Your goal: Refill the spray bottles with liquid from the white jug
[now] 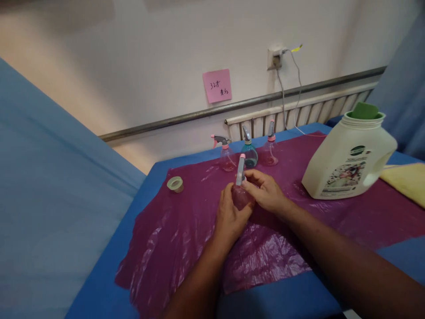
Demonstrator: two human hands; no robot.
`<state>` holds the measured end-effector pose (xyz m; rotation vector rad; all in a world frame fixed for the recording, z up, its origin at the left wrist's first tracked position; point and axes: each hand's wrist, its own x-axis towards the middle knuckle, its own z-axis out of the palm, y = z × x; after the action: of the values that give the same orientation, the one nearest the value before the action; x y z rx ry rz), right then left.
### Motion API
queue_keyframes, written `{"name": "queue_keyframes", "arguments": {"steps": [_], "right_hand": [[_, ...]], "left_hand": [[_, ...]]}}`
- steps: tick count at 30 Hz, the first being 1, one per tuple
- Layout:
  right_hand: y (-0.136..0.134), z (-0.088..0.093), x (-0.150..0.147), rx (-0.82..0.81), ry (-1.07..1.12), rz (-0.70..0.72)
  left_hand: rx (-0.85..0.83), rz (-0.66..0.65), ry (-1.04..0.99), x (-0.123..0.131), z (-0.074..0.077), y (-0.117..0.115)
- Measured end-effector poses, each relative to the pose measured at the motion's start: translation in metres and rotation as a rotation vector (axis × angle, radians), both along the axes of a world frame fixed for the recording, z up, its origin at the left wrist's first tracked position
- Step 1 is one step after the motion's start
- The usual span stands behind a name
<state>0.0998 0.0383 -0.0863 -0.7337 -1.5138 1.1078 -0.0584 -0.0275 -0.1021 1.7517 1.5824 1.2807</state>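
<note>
A clear spray bottle (pixel 241 197) with a grey and pink trigger head stands between my two hands, over the purple plastic sheet (pixel 195 230). My left hand (pixel 230 212) wraps round the bottle's body from the left. At its neck, just under the trigger head, my right hand (pixel 265 190) has its fingers closed from the right. Part of the bottle's body is hidden by my fingers. Right behind it are a blue spray bottle (pixel 249 155), a clear one (pixel 227 159) on the left and another clear one (pixel 271 153) on the right.
To the left lies a small pale green cup-like cap (pixel 175 183). A large cream jug (pixel 348 155) with a green piece in its mouth stands at the right, beside a yellow cloth (pixel 407 181). Behind the table are a white railing (pixel 305 110) and a wall socket (pixel 275 58) with cords.
</note>
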Motion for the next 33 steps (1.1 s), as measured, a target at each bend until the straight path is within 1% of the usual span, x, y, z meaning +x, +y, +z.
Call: {"name": "queue_keyframes", "arguments": {"steps": [5,9,12,14,16,18,20,22,23,24,25,26,28,29,31,33], "right_hand": [[-0.002,0.004,-0.011,-0.08,0.091,-0.067],[-0.004,0.004,-0.013,-0.088,0.104,-0.054],[-0.004,0.005,-0.009,-0.068,0.071,-0.043],[-0.004,0.012,-0.003,-0.045,-0.009,-0.039],[-0.003,0.026,0.008,-0.018,-0.127,-0.028],[-0.005,0.044,0.027,0.006,-0.247,-0.012],[-0.013,0.061,0.053,0.054,-0.359,-0.009],[-0.029,0.069,0.085,0.141,-0.473,-0.041],[-0.039,0.067,0.102,0.174,-0.513,-0.083],[-0.051,0.061,0.12,0.188,-0.544,-0.141],[-0.063,0.051,0.137,0.194,-0.575,-0.216],[-0.074,0.038,0.155,0.2,-0.598,-0.317],[-0.095,0.009,0.186,0.207,-0.684,-0.461],[-0.104,-0.006,0.199,0.195,-0.734,-0.498],[-0.117,-0.028,0.219,0.198,-0.782,-0.561],[-0.124,-0.041,0.23,0.217,-0.791,-0.627]], "left_hand": [[0.043,-0.025,0.01,0.0,0.0,-0.002],[0.048,-0.042,0.013,-0.001,-0.001,-0.001],[0.037,-0.038,0.035,-0.002,-0.001,0.001],[0.031,-0.04,0.037,-0.002,-0.001,0.002],[0.02,-0.041,0.028,-0.001,-0.001,0.003],[0.005,-0.031,0.03,-0.001,0.0,0.003],[-0.006,-0.015,0.052,0.001,0.001,0.002],[-0.01,0.006,0.067,0.002,0.004,0.002],[-0.018,0.022,0.064,0.003,0.005,0.001],[-0.031,0.037,0.053,0.004,0.007,0.001],[-0.047,0.051,0.036,0.005,0.009,0.0],[-0.065,0.065,0.015,0.005,0.011,0.0],[-0.096,0.084,-0.019,0.007,0.016,-0.001],[-0.107,0.091,-0.029,0.008,0.019,-0.002],[-0.119,0.103,-0.044,0.009,0.024,-0.003],[-0.122,0.108,-0.053,0.008,0.027,-0.004]]}}
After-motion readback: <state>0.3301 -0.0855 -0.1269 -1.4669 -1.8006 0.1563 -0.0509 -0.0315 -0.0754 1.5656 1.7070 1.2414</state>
